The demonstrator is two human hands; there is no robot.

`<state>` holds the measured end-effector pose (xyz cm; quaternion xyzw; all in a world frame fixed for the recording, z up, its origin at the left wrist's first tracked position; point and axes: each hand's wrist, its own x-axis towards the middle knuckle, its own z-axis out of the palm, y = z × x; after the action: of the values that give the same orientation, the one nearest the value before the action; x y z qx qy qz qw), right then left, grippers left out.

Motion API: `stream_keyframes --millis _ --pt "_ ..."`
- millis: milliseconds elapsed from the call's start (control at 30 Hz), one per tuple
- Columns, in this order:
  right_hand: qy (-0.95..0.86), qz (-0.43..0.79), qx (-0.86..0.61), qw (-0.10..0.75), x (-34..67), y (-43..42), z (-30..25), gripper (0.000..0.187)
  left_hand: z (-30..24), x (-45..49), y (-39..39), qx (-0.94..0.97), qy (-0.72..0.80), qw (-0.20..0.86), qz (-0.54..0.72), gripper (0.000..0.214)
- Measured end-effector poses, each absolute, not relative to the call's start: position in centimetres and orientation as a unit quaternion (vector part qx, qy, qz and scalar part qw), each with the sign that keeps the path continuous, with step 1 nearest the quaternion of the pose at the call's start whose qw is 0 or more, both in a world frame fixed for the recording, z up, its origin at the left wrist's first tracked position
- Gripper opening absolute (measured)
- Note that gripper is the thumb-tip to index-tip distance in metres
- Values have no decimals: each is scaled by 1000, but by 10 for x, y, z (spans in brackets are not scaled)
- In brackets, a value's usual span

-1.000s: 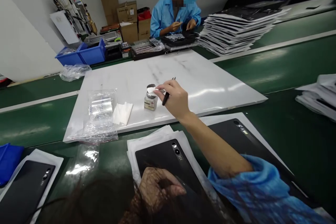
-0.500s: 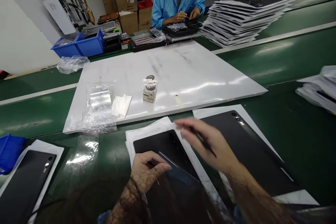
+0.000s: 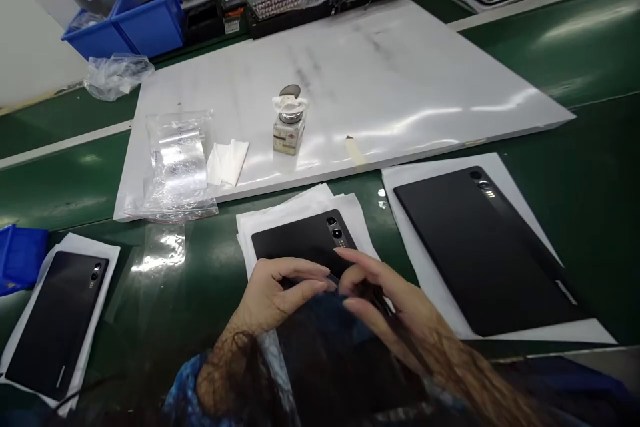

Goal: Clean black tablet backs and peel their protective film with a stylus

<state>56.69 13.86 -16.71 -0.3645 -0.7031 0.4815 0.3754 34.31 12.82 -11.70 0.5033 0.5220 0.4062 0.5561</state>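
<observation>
Just above a matte black phone back (image 3: pixel 295 240), left hand (image 3: pixel 280 293) and right hand (image 3: pixel 390 303) curve fingers (image 3: pixel 360 273), pinch unclear

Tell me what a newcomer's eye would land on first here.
The white marble slab fills the middle of the green bench, a small jar standing on it. Below it, black phones lie on white sheets, the biggest at right. At the bottom, the left hand and right hand meet over the middle phone.
</observation>
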Motion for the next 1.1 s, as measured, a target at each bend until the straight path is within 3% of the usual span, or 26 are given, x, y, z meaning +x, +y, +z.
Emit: stream_keyframes --millis 67,133,167,300,333,1100 --pt "-666 478 -392 418 574 143 -165 53 -120 345 128 501 544 542 398 7" --pt "-609 482 -417 472 579 148 -158 72 -122 347 129 506 555 531 392 4" --pt "-589 491 -419 486 580 151 -154 72 -123 348 129 518 559 519 388 4" --pt "-580 551 -389 457 576 157 -136 21 -125 348 129 590 547 463 372 4" --pt "-577 562 -384 451 574 157 -134 16 -125 348 130 597 543 459 372 4" --pt "-512 602 -391 472 560 156 -140 23 -122 347 131 614 522 456 378 4"
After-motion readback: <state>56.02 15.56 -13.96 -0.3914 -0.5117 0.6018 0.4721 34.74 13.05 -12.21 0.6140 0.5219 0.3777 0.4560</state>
